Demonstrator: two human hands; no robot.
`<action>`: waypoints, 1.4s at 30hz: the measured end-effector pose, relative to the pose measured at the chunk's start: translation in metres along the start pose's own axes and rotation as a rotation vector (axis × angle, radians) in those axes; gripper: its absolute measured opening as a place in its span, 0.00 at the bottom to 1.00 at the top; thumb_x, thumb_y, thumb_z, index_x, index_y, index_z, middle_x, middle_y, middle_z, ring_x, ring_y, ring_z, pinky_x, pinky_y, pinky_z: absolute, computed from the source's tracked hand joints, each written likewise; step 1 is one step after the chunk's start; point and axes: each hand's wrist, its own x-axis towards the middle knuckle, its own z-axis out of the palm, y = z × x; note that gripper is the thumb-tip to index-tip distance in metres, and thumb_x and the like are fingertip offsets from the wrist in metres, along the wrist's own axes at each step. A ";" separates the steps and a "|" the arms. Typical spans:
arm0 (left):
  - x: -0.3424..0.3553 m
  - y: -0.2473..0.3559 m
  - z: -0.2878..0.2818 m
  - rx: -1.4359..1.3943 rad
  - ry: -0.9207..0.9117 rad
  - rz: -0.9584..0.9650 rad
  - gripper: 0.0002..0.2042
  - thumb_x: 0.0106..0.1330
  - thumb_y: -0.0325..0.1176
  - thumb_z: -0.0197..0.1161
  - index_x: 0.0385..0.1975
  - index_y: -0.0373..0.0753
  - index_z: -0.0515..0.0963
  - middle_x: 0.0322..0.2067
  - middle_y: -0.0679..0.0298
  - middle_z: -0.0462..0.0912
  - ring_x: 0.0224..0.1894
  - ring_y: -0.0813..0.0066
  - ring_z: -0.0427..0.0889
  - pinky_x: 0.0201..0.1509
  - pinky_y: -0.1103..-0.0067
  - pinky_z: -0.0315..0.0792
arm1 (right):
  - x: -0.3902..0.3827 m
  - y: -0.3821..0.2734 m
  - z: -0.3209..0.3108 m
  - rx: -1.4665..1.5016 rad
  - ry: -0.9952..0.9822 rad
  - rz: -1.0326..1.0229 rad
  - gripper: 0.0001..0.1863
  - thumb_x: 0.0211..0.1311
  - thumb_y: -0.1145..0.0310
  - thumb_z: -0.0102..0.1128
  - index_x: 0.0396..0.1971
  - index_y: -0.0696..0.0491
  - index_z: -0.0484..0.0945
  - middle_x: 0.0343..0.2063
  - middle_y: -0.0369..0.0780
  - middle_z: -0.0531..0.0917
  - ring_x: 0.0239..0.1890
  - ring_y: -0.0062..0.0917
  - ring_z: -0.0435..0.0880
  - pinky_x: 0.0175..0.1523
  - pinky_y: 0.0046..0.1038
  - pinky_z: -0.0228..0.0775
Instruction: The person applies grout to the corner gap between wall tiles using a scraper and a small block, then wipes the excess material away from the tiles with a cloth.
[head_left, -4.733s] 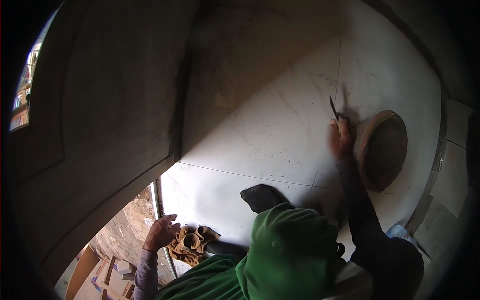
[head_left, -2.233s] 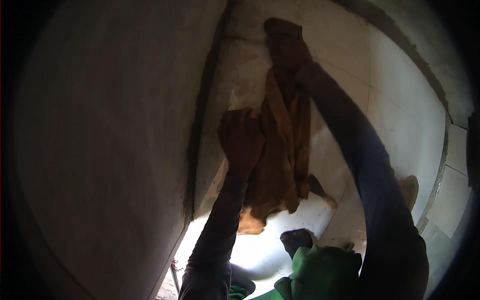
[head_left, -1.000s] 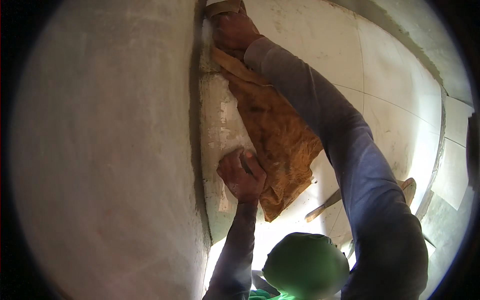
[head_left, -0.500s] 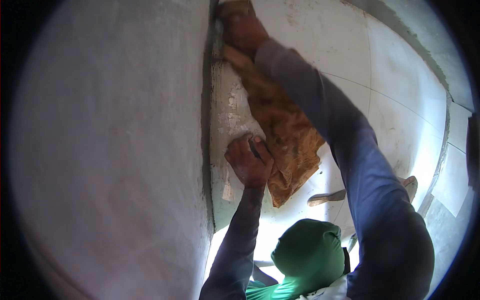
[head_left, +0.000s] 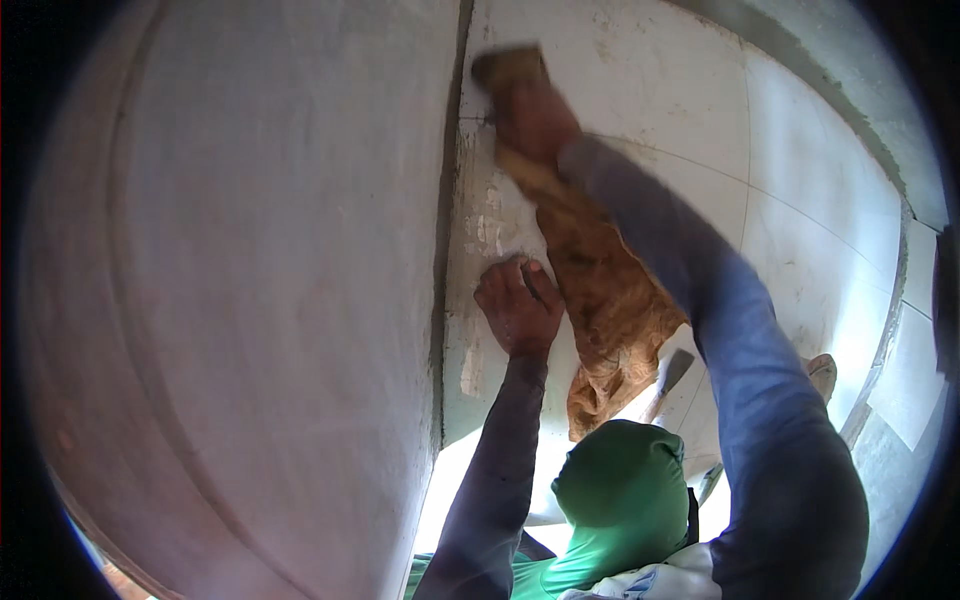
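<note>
1. While the right hand (head_left: pixel 535 118) grips the brown cloth (head_left: pixel 603 280) near its upper end, the rest trails across pale tiles (head_left: pixel 680 95).
2. Left hand (head_left: pixel 520 303) curled closed just beside the cloth; contents, cannot tell.

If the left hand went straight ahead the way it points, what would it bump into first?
Likely the brown cloth: its narrow upper part slants down from the right hand, across the line ahead of the left hand. Depth is unclear, though, so that part may hang above the path.
</note>
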 end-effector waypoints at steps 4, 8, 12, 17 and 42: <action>-0.003 -0.005 -0.004 0.087 -0.006 -0.040 0.13 0.76 0.39 0.57 0.47 0.37 0.81 0.44 0.54 0.83 0.55 0.49 0.79 0.62 0.54 0.68 | -0.073 -0.011 0.013 -0.007 0.127 -0.339 0.13 0.64 0.68 0.58 0.35 0.60 0.88 0.39 0.54 0.89 0.50 0.50 0.88 0.59 0.54 0.79; 0.004 0.020 0.010 -0.056 -0.025 -0.034 0.13 0.76 0.40 0.56 0.47 0.38 0.81 0.44 0.53 0.82 0.55 0.48 0.79 0.62 0.54 0.68 | 0.028 0.099 -0.027 -0.170 0.112 -0.040 0.17 0.70 0.59 0.57 0.32 0.56 0.88 0.33 0.52 0.90 0.37 0.48 0.91 0.47 0.48 0.84; -0.003 0.002 0.003 0.073 -0.035 -0.053 0.12 0.76 0.40 0.57 0.45 0.38 0.81 0.44 0.53 0.82 0.54 0.48 0.79 0.62 0.54 0.68 | 0.044 0.042 -0.028 -0.163 -0.095 0.169 0.19 0.71 0.55 0.59 0.35 0.56 0.90 0.37 0.51 0.91 0.41 0.48 0.91 0.51 0.47 0.85; 0.000 0.000 0.002 0.092 0.038 -0.012 0.08 0.74 0.37 0.60 0.40 0.39 0.80 0.40 0.54 0.79 0.48 0.49 0.79 0.55 0.54 0.69 | -0.032 0.012 0.021 -0.086 0.257 -0.292 0.15 0.70 0.59 0.59 0.37 0.54 0.90 0.46 0.50 0.90 0.48 0.50 0.90 0.56 0.49 0.82; -0.006 -0.008 0.005 0.089 0.058 0.013 0.10 0.73 0.38 0.59 0.41 0.38 0.80 0.42 0.51 0.79 0.51 0.47 0.77 0.58 0.53 0.68 | 0.143 0.100 -0.020 -0.276 0.233 0.089 0.20 0.71 0.50 0.58 0.44 0.51 0.88 0.45 0.47 0.90 0.49 0.46 0.89 0.58 0.48 0.80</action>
